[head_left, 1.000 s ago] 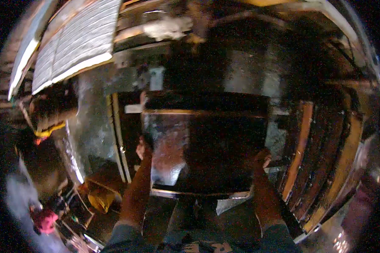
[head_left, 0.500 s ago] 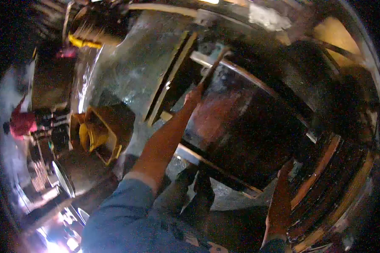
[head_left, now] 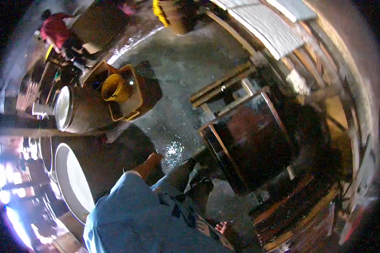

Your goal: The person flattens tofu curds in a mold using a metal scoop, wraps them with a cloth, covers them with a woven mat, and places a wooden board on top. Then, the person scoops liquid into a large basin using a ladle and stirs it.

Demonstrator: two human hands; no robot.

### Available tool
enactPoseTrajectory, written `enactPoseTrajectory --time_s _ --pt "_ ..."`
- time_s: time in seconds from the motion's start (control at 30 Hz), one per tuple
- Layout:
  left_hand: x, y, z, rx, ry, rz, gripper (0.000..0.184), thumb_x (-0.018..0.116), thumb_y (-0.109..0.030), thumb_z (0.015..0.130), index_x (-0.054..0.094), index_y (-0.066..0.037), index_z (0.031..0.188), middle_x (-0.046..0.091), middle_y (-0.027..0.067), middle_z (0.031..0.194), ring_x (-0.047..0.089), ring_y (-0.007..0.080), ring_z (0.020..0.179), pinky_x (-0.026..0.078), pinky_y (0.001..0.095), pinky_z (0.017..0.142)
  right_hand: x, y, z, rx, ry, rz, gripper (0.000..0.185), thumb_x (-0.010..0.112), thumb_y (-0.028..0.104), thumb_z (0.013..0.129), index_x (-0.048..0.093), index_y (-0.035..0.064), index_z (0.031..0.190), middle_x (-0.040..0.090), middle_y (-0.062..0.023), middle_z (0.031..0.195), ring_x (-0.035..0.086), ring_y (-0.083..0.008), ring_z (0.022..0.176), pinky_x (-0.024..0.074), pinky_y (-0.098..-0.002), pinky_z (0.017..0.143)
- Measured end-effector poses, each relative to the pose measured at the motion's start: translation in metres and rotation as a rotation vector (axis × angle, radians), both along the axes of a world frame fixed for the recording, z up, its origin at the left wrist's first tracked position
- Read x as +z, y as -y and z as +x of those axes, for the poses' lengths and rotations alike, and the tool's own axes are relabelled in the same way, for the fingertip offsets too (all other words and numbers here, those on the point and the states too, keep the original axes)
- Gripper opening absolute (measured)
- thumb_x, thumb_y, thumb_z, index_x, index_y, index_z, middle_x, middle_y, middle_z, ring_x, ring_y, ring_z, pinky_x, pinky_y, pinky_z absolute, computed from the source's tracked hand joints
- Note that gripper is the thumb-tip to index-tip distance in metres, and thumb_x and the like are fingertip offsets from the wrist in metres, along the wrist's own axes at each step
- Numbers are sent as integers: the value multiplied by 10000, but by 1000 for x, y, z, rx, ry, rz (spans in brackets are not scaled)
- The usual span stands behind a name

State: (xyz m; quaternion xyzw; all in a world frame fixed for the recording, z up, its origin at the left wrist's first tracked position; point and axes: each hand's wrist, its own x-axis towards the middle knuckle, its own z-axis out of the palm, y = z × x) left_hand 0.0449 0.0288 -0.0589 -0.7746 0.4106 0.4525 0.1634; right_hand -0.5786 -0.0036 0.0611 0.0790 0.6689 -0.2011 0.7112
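Head view: both hands off the dark box (head_left: 257, 137)

It sits low beside the person's legs (head_left: 177, 176), against a wooden frame (head_left: 217, 91) that probably keeps it off the wet floor (head_left: 173, 86). The right hand (head_left: 221, 227) hangs empty, fingers loosely apart; the left hand (head_left: 154, 159) shows nothing held, its grip too blurred to tell. Farther left, a tub (head_left: 138, 90) contains a yellow bucket (head_left: 115, 89).

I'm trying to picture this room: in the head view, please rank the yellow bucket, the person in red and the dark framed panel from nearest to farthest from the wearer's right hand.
From the right hand:
1. Dark framed panel, right of centre.
2. Yellow bucket, left of centre.
3. Person in red, towards the top left corner.
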Motion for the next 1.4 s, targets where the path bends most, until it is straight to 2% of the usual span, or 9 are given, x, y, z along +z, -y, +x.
enactPoseTrajectory --time_s 0.13,0.17,0.2,0.37,0.47,0.6,0.87,1.2,1.4 --pt "92 -79 -15 865 -104 17 230 515 -265 807 660 -142 935 642 71 796 637 231 690 525 358 571 -76 45 -55 103 229 -29 318 500 484 838 549 193 958 563 5 804 550 -239 755 433 -458 646" --pt "152 -75 -27 1223 -83 -47 225 516 -273 798 669 -145 903 637 74 749 634 227 672 523 359 564 -88 55 -52 7 1052 103 329 479 492 847 553 200 979 573 8 809 561 -249 775 445 -477 675" --pt "153 -87 -30 1190 9 -3 261 527 -328 771 678 -122 825 622 85 701 630 239 658 518 353 559 -99 118 -60 232 248 -26 332 466 494 851 546 212 1006 569 3 850 559 -261 791 445 -479 676" --pt "168 -134 -24 1399 44 -329 322 551 -313 811 630 -98 1038 653 60 884 623 150 706 516 293 587 -64 385 61 672 284 -192 374 400 504 868 510 272 1140 549 -26 1053 550 -318 869 445 -489 684" --pt "94 -190 -35 833 430 -997 319 567 -261 801 625 -79 1057 660 35 852 621 128 683 514 281 573 -54 493 185 854 284 -343 361 373 451 872 501 261 1150 542 -40 1132 547 -331 906 447 -476 682" --pt "182 -203 -63 2135 120 -812 329 595 -212 712 651 -117 1022 662 98 927 617 222 933 478 298 818 31 515 430 1081 -61 -613 243 388 332 862 496 163 999 565 -50 1075 559 -279 838 439 -420 632" --pt "314 -370 -22 2077 2384 -449 483 578 -52 634 391 32 1072 442 192 1043 411 352 1046 321 441 937 104 255 710 1667 151 -897 259 490 213 828 459 136 1073 554 -119 901 566 -277 612 475 -372 485" --pt "328 -488 -12 2408 1222 -420 439 654 -385 743 541 -51 1004 601 216 957 571 363 936 450 436 784 96 91 860 2133 238 -731 235 478 239 860 455 128 1066 573 -112 843 598 -302 638 505 -431 515" --pt "325 -373 113 2260 986 -885 482 662 -471 735 554 -43 927 620 184 867 610 330 819 476 407 701 168 19 907 2101 240 -769 360 481 380 850 465 106 616 483 -34 589 471 -155 531 445 -324 502"
